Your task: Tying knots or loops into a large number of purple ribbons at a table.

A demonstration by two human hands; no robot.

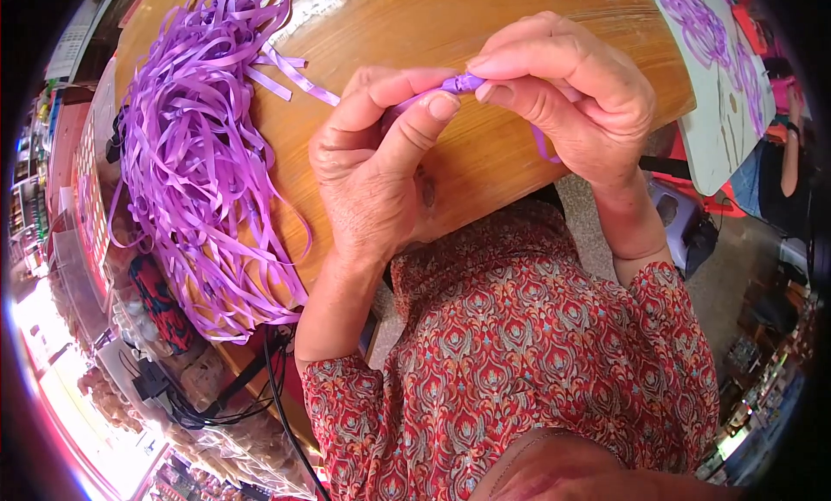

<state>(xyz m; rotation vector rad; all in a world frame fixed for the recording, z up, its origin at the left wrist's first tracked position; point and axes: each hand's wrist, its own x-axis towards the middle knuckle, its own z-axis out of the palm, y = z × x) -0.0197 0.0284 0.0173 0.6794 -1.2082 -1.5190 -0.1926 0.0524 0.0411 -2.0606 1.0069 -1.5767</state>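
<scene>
My left hand (372,159) pinches a purple ribbon (465,83) between thumb and forefinger. From the other side, the thumb and forefinger of my right hand (576,90) close on the same ribbon. A small bunched part, which looks like a knot, shows between the fingertips, held above the wooden table. One ribbon length lies on the table left of my left hand, and a short loop hangs below my right hand. Left of my hands, a large tangled heap of purple ribbons (203,146) covers that side of the table; several have knotted spots.
The wooden table (407,25) has its near edge against my body. Beyond its right end stands a white table (714,146) with more purple ribbons (697,21). Another person's arm (790,159) shows at the far right. Black cables (186,397) hang at the lower left.
</scene>
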